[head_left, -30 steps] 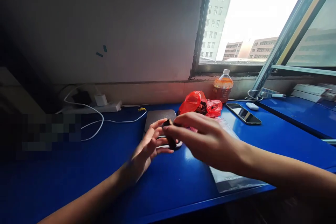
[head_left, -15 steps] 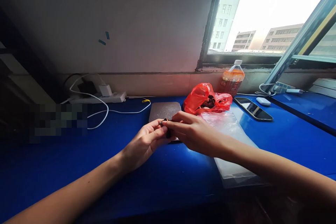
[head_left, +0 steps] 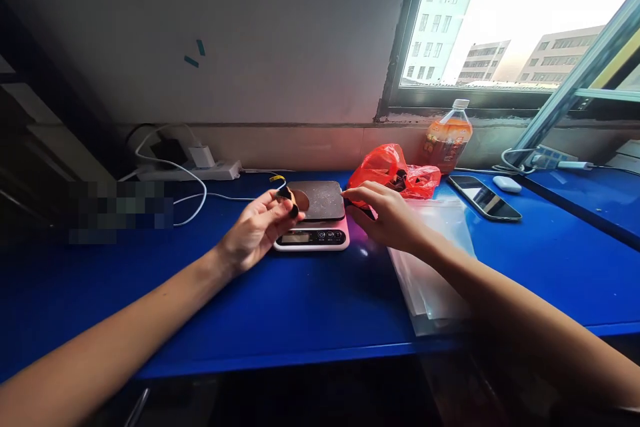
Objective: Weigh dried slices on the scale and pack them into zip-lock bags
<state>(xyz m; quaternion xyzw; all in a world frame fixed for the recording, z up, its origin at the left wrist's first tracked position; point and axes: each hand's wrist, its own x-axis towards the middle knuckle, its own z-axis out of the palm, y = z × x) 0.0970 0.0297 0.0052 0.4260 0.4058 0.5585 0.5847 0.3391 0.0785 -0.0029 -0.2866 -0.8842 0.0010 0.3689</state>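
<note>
My left hand (head_left: 255,230) pinches a small dark curled piece (head_left: 289,200) with a tan inner side; its exact kind I cannot make out. It hovers over the left front of a kitchen scale (head_left: 341,240) with a dark square platform and a small display. My right hand (head_left: 383,213) is at the scale's right edge, thumb and fingers drawn close together around something dark that is mostly hidden. Behind it stands an open red plastic bag (head_left: 377,165) with dark brown pieces inside. Clear plastic bags (head_left: 430,280) lie flat under my right forearm.
A drink bottle (head_left: 449,137) stands by the wall behind the red bag. Right of that lie a phone (head_left: 485,197) and a white earbud case (head_left: 507,184). A power strip (head_left: 220,171) with white cables is at the back left. The blue table's front edge (head_left: 280,361) runs below.
My hands were together over the scale and have moved apart, left hand leftward with the curled piece, right hand rightward. The scale's front now shows. The view has tilted down slightly.
</note>
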